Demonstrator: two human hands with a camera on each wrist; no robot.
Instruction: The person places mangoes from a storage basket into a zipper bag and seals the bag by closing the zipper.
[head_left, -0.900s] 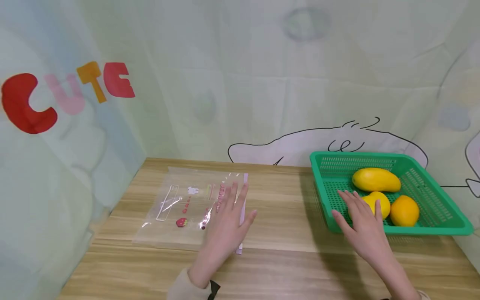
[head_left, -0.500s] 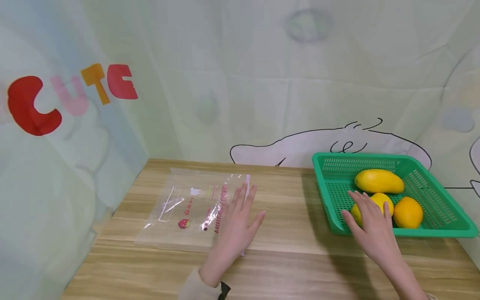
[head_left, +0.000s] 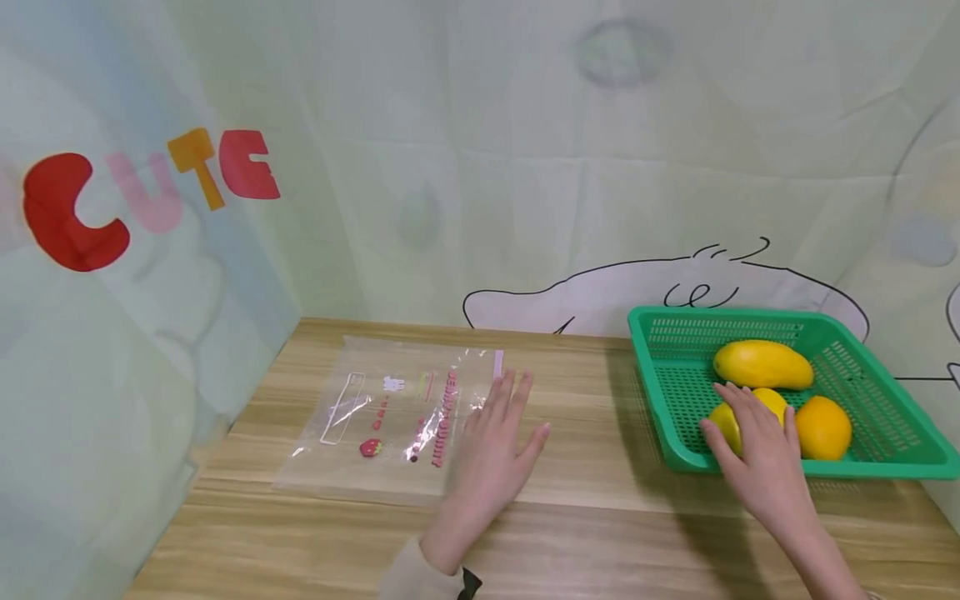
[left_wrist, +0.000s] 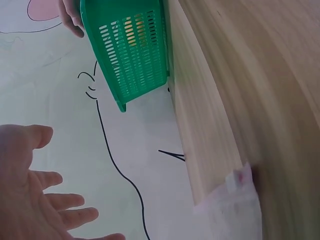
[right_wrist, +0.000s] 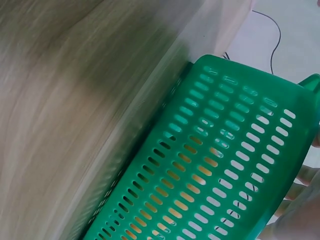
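A clear plastic zip bag (head_left: 390, 417) with a printed strawberry lies flat on the table, to the left in the head view. My left hand (head_left: 498, 462), fingers straight and spread, is over the bag's right edge and holds nothing. On the right is a green basket (head_left: 656, 400) with fruit inside. My right hand (head_left: 765, 467) reaches over the basket's front rim, its fingers extended above a yellow fruit (head_left: 723, 423) that they partly hide. Beside that fruit sits an orange (head_left: 823, 427). A mango (head_left: 763, 364) lies behind them.
The wooden table (head_left: 577, 467) meets a printed cloth backdrop (head_left: 517, 208) at the back and left. Slotted basket walls stand close to my right hand in the right wrist view.
My left hand has slid right, from over the bag's print toward its right edge. The right hand has shifted a little right over the yellow fruit. The whole head view has shifted slightly.
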